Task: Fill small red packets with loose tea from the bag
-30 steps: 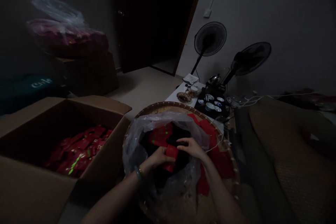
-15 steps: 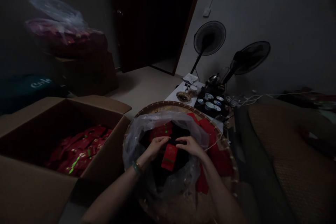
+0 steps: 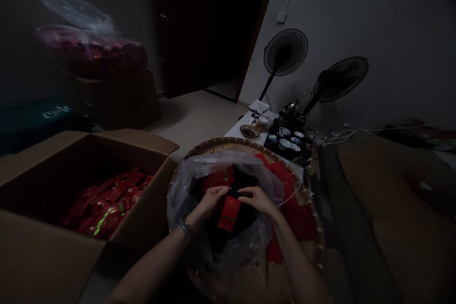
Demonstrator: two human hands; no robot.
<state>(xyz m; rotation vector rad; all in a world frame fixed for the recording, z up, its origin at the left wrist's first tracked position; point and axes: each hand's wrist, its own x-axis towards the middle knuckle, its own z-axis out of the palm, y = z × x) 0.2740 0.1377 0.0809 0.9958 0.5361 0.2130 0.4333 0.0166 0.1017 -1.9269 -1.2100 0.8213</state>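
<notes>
My left hand and my right hand meet over an open clear plastic bag, fingertips pinched a short gap apart. What they pinch is small and dark, too dim to make out against the black contents of the bag. Just below the fingertips is a small red packet with a darker band across its lower part; whether it hangs from the pinched thing or lies on the black contents I cannot tell. More red packets lie behind my left hand inside the bag.
The bag sits in a round woven bamboo tray, with red pieces along its right side. An open cardboard box of red packets stands at left. Beyond are a low table with a tea set and two fans.
Hands and red packet have hardly moved; the packet sits very slightly further left. The pinch of both hands looks the same.
</notes>
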